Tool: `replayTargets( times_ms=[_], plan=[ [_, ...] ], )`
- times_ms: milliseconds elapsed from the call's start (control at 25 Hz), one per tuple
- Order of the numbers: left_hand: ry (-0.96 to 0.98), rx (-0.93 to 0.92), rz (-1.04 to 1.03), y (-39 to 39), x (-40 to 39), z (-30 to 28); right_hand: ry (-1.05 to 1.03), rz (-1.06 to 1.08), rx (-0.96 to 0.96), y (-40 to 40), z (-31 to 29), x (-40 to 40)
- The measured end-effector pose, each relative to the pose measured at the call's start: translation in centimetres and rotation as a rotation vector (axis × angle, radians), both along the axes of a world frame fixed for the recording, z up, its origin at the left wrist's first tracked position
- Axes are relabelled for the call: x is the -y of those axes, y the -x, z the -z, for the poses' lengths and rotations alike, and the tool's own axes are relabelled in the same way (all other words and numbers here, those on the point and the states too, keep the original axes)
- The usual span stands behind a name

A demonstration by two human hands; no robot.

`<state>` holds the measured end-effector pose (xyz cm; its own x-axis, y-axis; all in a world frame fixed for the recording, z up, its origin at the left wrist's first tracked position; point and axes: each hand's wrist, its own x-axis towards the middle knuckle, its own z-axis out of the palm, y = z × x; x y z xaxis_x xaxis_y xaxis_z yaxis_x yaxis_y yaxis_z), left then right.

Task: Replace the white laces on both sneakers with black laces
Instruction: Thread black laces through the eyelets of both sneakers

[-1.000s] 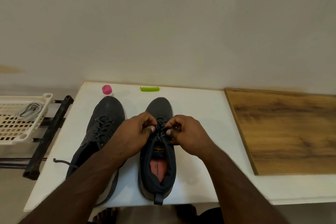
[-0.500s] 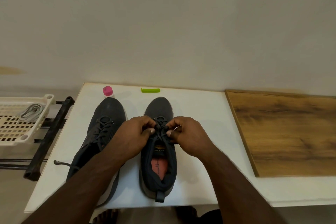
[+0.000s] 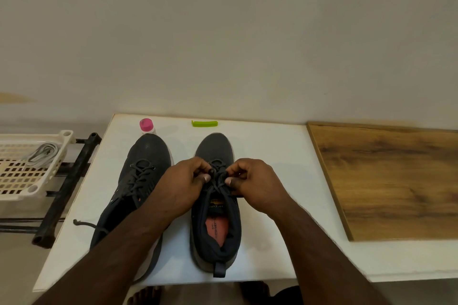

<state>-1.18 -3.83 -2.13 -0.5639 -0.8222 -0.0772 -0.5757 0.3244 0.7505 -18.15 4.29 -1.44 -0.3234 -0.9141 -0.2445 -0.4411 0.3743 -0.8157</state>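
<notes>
Two dark grey sneakers stand side by side on the white table, toes toward the wall. The left sneaker carries a black lace, and one loose end trails off its left side. Over the right sneaker, my left hand and my right hand meet at the eyelets, each pinching part of the black lace between thumb and fingers. My left forearm covers the heel half of the left sneaker. The white laces lie bundled in the plastic basket at far left.
A cream plastic basket sits on a black metal frame left of the table. A pink-capped bottle and a green clip lie near the wall. A wooden board covers the table's right side. Bare feet show below the front edge.
Both hands stay at the right sneaker's lace with only small finger shifts. The camera view has tilted slightly, so everything sits a little lower in the frame.
</notes>
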Motion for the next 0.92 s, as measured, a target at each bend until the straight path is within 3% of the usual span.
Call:
replayTargets(
  times_ms=[240,480,640,920],
  plan=[
    [0.056,0.004,0.032,0.28,-0.42,-0.18,0.043,-0.051,-0.184,-0.78,0.20,0.17],
    [-0.015,0.005,0.010,-0.12,0.00,-0.16,0.018,-0.018,-0.021,-0.17,-0.04,0.07],
    [0.033,0.015,0.024,0.09,-0.22,-0.08,0.043,-0.029,-0.122,-0.52,0.28,0.14],
    [0.011,-0.037,-0.055,0.24,-0.05,0.11,0.069,0.038,-0.105,-0.59,0.18,0.35]
  ],
)
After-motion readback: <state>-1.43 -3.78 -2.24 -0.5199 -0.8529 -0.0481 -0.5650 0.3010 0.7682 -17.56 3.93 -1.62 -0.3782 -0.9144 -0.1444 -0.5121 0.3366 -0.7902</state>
